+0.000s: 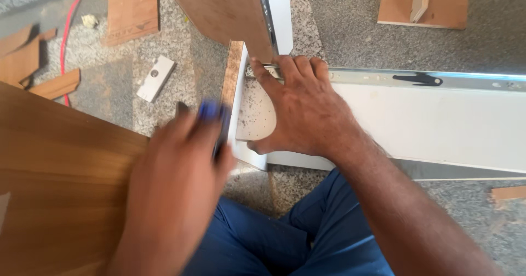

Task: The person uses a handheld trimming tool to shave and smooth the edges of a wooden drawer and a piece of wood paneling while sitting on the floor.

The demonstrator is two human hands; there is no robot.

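My right hand (301, 109) lies flat on a white laminated board (438, 125), fingers spread, fingertips touching a metal drawer slide (383, 77) that runs along the board's far edge. My left hand (175, 183) is blurred by motion. It grips a dark tool with a blue part (211, 114) near the board's left end. An upright brown panel (224, 10) with a second slide on its edge stands just beyond my right hand. Sawdust specks dot the white board under my thumb.
A large wood-veneer panel (60, 188) fills the lower left. Plywood offcuts (131, 10) and a small white metal fitting (156, 77) lie on the granite floor. A red cable (68, 29) runs at far left. Another plywood piece (424, 2) lies top right.
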